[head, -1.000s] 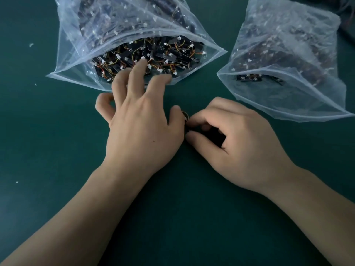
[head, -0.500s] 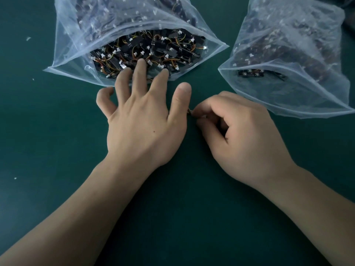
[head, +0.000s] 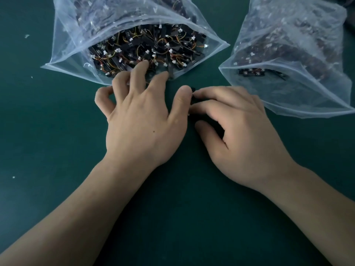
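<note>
Black part (head: 194, 98) at frame centre, pinched by right hand (head: 240, 135); left hand (head: 142, 120) splayed, holding nothing, fingertips at bag (head: 76, 54) mouth. Risk: fingers snag wires (head: 137, 50), spilling bag; part may slip from the pinch.

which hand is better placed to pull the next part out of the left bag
Left. The left hand has its fingertips at the mouth of the left bag, on the parts inside. The right hand is farther from that bag and pinches a black part.
</note>
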Tool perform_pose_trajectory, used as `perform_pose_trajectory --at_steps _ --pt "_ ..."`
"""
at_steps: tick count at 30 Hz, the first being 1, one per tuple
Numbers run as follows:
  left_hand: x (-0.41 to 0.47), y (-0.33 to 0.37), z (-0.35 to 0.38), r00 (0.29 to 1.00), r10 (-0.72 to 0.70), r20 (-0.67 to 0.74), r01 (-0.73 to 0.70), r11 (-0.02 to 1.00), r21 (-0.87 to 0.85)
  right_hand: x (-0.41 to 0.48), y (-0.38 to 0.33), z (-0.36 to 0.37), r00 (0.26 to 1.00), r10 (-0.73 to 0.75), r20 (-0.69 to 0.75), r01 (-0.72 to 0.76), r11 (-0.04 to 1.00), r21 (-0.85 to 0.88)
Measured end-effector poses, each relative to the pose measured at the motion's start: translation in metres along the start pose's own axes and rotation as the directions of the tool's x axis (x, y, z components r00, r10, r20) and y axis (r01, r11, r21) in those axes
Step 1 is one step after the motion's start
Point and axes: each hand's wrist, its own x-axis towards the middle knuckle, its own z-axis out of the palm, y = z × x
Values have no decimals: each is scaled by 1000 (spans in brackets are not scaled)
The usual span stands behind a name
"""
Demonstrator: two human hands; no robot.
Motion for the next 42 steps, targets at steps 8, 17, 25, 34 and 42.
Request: perform_pose_trajectory --at_steps 8,17,25,34,42 --pt "-1 -2 -5 999 -5 -35 1 992 -127 1 0 0 1000 -23 8 22 999 35" --pt "-1 -1 -4 1000 18 -12 -19 999 -51 0 -1 2 994 107 -30 -108 993 -51" --pt "-1 -3 -10 969 59 -239 -111 971 -214 2 1 2 987 150 -60 -152 988 -19" --pt "-4 1 -13 969 224 -107 -248 889 -386 0 2 1 981 168 -93 -161 984 80" --pt "-1 1 -14 982 186 44 -165 942 -293 1 5 2 993 108 -41 -107 994 21"
